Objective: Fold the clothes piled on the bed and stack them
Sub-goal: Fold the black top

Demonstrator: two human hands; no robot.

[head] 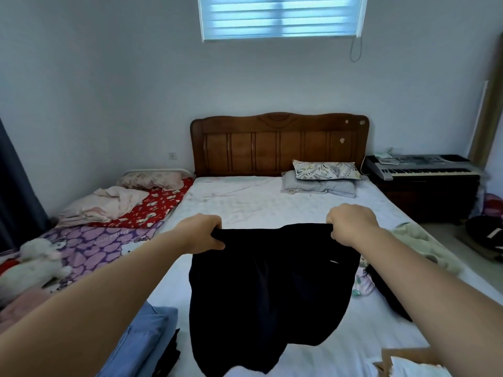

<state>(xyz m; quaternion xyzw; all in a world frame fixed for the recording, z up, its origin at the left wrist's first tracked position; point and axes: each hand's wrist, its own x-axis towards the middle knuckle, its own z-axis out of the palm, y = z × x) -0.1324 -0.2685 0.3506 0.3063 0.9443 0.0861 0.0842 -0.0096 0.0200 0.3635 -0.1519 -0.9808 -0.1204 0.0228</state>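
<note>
A black garment [272, 289], shaped like shorts, hangs in the air above the white bed sheet [245, 202]. My left hand [202, 234] grips its top left corner and my right hand [351, 224] grips its top right corner, so the top edge is stretched between them. Folded blue clothing [144, 336] lies at the bed's lower left, with a dark piece beside it. To the right lie a pale green garment [424, 246], a small light patterned piece [363, 284] and another dark garment [386, 292], partly hidden by my right forearm.
Two pillows [324, 175] rest by the wooden headboard [280, 142]. A lower bed on the left carries a red floral cover [155, 205], a purple heart blanket [89, 246] and a white plush toy [32, 265]. A keyboard [422, 167] stands at the right.
</note>
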